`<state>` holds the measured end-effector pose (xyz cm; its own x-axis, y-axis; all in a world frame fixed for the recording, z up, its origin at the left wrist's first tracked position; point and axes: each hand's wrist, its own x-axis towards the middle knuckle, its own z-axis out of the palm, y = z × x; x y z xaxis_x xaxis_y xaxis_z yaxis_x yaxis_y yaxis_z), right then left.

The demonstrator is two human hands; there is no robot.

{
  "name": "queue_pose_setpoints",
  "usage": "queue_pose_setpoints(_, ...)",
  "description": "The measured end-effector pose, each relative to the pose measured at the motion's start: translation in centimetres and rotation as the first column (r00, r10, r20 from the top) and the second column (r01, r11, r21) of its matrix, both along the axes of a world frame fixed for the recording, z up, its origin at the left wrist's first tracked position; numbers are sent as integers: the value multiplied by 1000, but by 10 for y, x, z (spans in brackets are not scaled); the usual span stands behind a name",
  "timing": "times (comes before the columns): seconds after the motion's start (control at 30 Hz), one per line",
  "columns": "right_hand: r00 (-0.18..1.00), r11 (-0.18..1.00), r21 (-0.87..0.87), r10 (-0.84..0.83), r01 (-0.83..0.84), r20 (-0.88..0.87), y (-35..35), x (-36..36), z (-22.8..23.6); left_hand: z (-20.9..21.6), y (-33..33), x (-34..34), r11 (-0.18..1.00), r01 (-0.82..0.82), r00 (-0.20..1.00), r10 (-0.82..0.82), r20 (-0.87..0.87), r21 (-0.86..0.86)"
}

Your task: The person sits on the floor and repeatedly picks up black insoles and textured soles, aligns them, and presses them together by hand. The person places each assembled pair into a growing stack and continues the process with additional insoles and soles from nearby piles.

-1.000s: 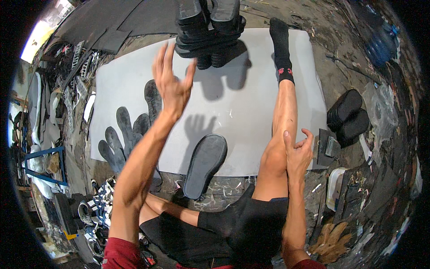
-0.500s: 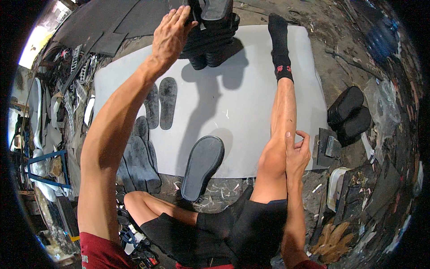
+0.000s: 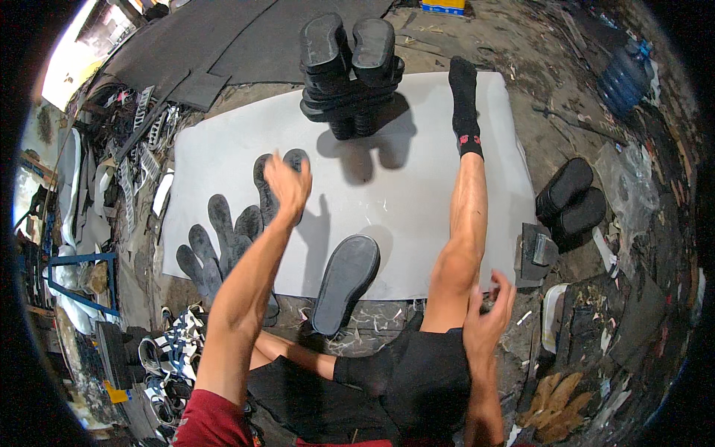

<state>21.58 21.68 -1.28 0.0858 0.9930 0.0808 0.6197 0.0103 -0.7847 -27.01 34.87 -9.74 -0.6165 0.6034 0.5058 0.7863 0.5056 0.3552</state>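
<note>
My left hand (image 3: pixel 288 185) is over two flat dark shoe soles (image 3: pixel 296 158) left of the mat's middle. Its fingers are apart and slightly blurred; the hand hides part of the soles, so contact is unclear. Beside the right knee hovers my right hand (image 3: pixel 488 316), fingers loosely bent and apart, with nothing in it. A thick black sole (image 3: pixel 345 283) lies at the mat's near edge. Several thin soles (image 3: pixel 221 223) fan out on the left, partly behind my left forearm. At the far edge stands a stack of thick black soles (image 3: pixel 339 97).
The pale mat (image 3: pixel 417 223) lies before me, my right leg (image 3: pixel 469 201) stretched across it. Dark sheets (image 3: pixel 246 37) cover the far ground. Black soles (image 3: pixel 573 197) and a brown glove (image 3: pixel 555 406) lie right; straps (image 3: pixel 175 335) are heaped at left.
My left hand has come back from the far stack toward the two thin soles. My right hand has lifted off the right leg and moved nearer. The view has tilted slightly up.
</note>
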Motion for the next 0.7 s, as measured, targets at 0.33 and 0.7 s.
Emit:
queue_pose_setpoints(0.33, 983, 990, 10, 138, -140, 118, -43, -2, 6, -83, -32, 25, 838, -371, 787, 513, 343, -400)
queue_pose_setpoints(0.7, 913, 901, 147, 399, -408, 83, -49, -38, 52, 162, -183, 117, 836, 353, 684, -536, 494, 420)
